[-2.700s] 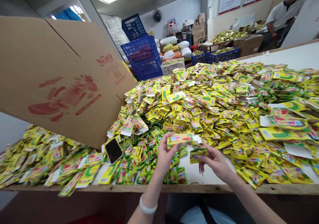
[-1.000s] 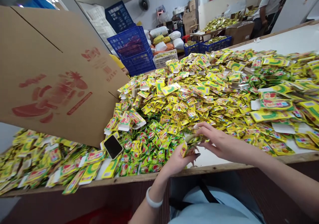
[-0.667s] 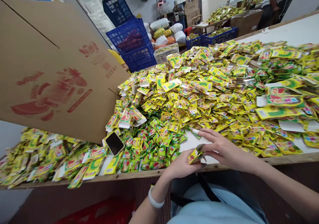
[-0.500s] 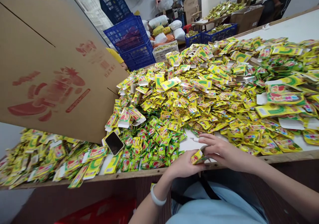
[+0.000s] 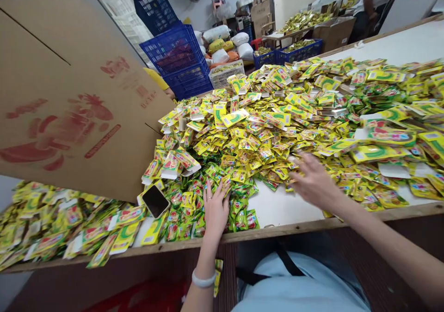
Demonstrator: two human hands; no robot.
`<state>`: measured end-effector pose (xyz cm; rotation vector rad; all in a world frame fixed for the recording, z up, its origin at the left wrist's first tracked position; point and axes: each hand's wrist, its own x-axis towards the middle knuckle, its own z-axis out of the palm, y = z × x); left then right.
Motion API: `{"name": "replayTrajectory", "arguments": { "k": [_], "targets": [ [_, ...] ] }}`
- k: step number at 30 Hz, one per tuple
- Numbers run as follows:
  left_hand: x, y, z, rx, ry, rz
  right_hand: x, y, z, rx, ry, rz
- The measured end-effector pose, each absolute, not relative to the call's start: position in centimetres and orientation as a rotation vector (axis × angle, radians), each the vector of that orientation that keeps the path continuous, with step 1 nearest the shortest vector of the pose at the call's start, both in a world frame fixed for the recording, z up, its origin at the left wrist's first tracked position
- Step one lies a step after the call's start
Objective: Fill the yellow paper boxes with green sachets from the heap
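Note:
A wide heap of small yellow and green sachets (image 5: 263, 131) covers the white table (image 5: 277, 208). My left hand (image 5: 215, 208) lies flat and open on the green sachets (image 5: 239, 217) near the front edge, a pale bangle on its wrist. My right hand (image 5: 314, 182) reaches with spread, motion-blurred fingers to the near rim of the yellow heap. Neither hand shows anything held. A small yellow packet (image 5: 218, 277) is in the air below the table edge, beside my left wrist.
A big tilted cardboard box (image 5: 76, 99) with red print stands at the left. A dark phone (image 5: 155, 201) lies among the sachets. Flat yellow cartons (image 5: 381, 152) lie at the right. Blue crates (image 5: 176, 58) and a person (image 5: 374, 2) are at the back.
Both hands held a filled little carton at the table edge; now it is gone from them, a packet is below the edge, and both hands have gone out onto the sachets.

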<state>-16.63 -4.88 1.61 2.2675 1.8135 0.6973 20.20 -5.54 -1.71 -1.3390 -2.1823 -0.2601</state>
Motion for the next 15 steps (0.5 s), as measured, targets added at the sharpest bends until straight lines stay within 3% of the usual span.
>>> {"name": "replayTrajectory", "arguments": {
  "k": [3, 7, 11, 15],
  "targets": [
    [-16.0, -4.8, 1.6, 1.954, 1.730, 1.001, 12.9, -4.5, -3.4, -1.260, -2.363, -0.389],
    [-15.2, -3.9, 1.4, 1.543, 1.536, 1.121, 11.1, -3.6, -2.3, -1.130, -2.380, -0.451],
    [-14.3, -2.8, 1.3, 1.264, 1.153, 1.204, 13.4, -3.7, 0.2, -1.249, -2.134, -0.135],
    [-13.7, -2.2, 1.3, 1.129, 1.107, 1.215, 14.4, -4.7, 0.1, -1.281, -2.201, 0.283]
  ]
}}
